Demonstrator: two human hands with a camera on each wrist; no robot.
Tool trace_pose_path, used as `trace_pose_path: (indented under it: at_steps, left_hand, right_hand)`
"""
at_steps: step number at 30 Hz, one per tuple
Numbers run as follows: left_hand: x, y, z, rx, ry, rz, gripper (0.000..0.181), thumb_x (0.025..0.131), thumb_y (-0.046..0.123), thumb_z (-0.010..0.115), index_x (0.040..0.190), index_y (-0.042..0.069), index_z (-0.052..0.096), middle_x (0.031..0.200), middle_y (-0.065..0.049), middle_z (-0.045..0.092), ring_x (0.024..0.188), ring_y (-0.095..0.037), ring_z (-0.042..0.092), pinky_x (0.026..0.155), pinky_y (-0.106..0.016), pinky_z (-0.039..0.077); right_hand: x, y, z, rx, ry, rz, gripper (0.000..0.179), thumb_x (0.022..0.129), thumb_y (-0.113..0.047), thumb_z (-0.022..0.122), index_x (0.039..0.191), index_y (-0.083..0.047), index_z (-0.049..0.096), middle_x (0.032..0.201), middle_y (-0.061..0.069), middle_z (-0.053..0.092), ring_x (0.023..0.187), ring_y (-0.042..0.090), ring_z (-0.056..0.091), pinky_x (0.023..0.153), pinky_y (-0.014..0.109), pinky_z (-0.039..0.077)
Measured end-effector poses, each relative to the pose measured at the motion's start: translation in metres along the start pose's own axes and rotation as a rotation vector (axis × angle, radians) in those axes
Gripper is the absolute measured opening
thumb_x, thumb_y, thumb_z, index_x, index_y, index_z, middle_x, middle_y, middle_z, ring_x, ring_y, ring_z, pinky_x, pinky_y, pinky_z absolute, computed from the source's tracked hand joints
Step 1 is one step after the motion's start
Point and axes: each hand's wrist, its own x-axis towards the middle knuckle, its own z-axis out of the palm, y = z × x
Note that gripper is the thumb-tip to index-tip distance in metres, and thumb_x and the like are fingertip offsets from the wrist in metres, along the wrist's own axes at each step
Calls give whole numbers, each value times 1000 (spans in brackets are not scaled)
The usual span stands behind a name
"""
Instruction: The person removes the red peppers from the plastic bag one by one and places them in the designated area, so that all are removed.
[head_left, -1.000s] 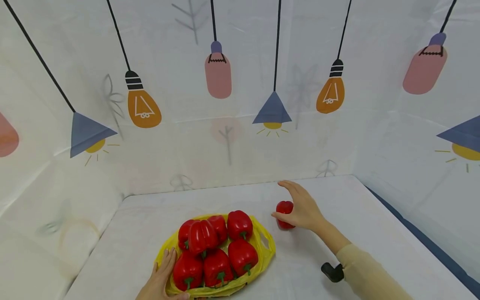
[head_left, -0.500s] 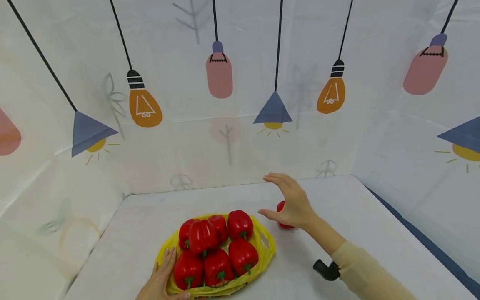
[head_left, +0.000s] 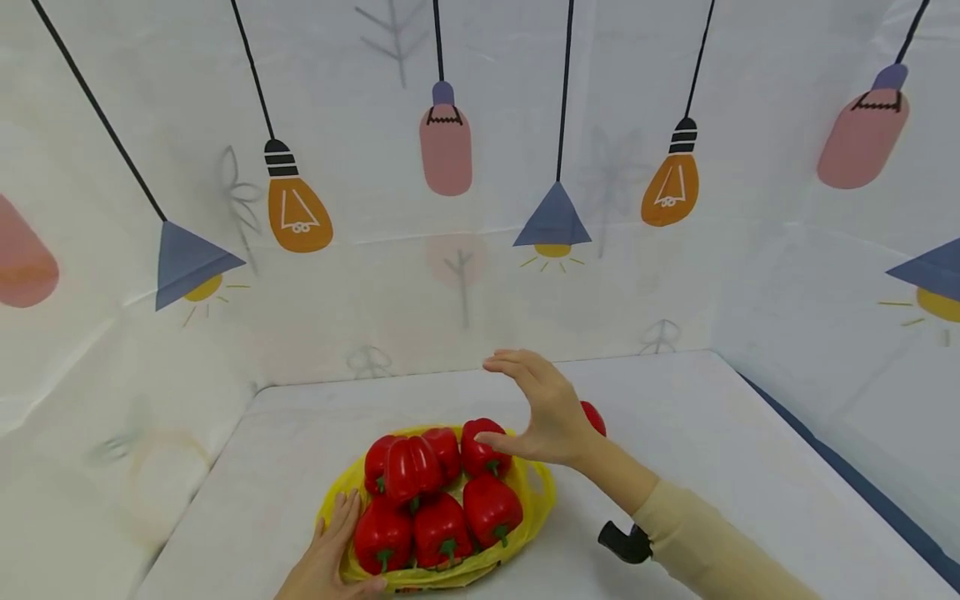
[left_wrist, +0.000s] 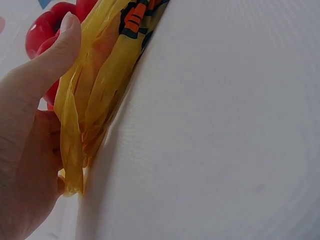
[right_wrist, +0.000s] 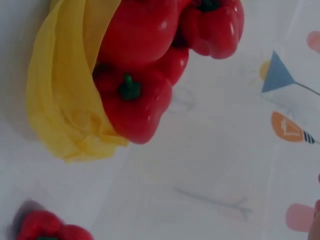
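Observation:
A yellow plastic bag (head_left: 539, 502), its sides folded down, sits on the table with several red bell peppers (head_left: 492, 508) in it. My left hand (head_left: 326, 546) rests at its left end, fingers along the outside and thumb along the near edge. In the left wrist view the thumb (left_wrist: 59, 52) lies against the yellow plastic (left_wrist: 107, 75). My right hand (head_left: 551, 412) is raised over the bag's right side, thumb and fingers spread wide with nothing between them. Its thumb overlaps the far-right pepper in the head view. One pepper (head_left: 594, 418) lies on the table beyond the right hand, mostly hidden by it.
A white-covered table (head_left: 675, 433) meets white cloth walls (head_left: 390, 292) printed with lamps and bulbs. A black wrist device (head_left: 626, 542) sticks out below the right sleeve. In the right wrist view the loose pepper (right_wrist: 47, 227) lies apart from the bag.
My right hand has moved left, away from the single pepper and over the right side of the bag, still empty. The left hand and the peppers keep their places.

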Motion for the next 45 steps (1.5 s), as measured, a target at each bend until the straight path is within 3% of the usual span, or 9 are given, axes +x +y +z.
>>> trace_pose_path:
  at_steps: [13, 26, 30, 39, 45]
  left_hand:
    - [1, 3, 1, 16, -2, -37, 111, 77, 59, 69, 151, -3, 15, 156, -24, 15, 143, -44, 3, 110, -65, 5]
    - [1, 5, 0, 23, -33, -75, 109, 79, 62, 66, 153, 2, 13, 158, -22, 13, 144, -43, -1, 107, -64, 1]
    - [0, 6, 1, 17, -37, -72, 108, 79, 61, 66, 153, 2, 13, 158, -22, 14, 143, -44, -2, 106, -65, 2]
    - [-2, 6, 2, 10, 5, -11, 109, 77, 58, 70, 152, 0, 15, 157, -22, 15, 143, -44, 1, 106, -68, 8]
    - [-2, 5, 3, 4, 7, -25, 110, 76, 60, 70, 153, 1, 15, 157, -21, 16, 144, -43, 1, 105, -70, 10]
  right_hand:
    - [13, -27, 48, -9, -91, -20, 79, 68, -55, 79, 127, -8, 55, 128, 4, 56, 124, 18, 49, 103, 34, 43]
    - [19, -43, 69, 3, -143, 18, 76, 69, -54, 79, 126, -9, 55, 128, 4, 57, 123, 16, 50, 101, 30, 43]
    - [17, -48, 76, 36, -216, 107, 76, 70, -54, 78, 128, -11, 54, 130, 3, 56, 123, 15, 49, 99, 32, 45]
    - [8, -52, 97, 98, -550, 431, 88, 72, -72, 65, 139, -18, 45, 138, -4, 50, 121, 16, 50, 91, 43, 51]
    - [2, -50, 110, 128, -679, 501, 94, 69, -75, 65, 141, -19, 43, 135, -7, 51, 114, 12, 54, 85, 40, 53]
